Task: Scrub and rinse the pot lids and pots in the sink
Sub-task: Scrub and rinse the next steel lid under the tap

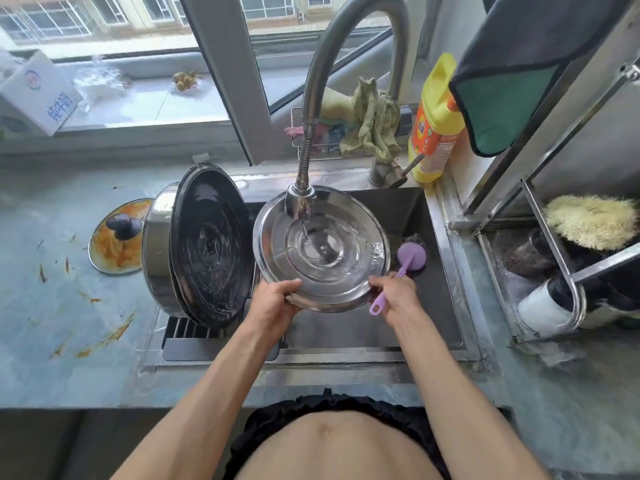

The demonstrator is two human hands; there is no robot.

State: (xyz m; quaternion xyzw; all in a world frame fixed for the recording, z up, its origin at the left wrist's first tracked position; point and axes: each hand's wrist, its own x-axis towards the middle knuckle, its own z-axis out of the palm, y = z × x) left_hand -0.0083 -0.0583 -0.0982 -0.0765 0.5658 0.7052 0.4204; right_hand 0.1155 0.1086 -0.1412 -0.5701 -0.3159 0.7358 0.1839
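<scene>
white carton (38, 95): blue "纯牛奶" | yellow detergent btl (434, 123): label txt unreadable

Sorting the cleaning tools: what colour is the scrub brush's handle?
Light purple brush, gripped by the right hand; head view.

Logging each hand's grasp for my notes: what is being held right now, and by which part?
Left hand holds the steel lid by its near rim. Right hand steadies that rim and holds the purple brush by its handle.
</scene>
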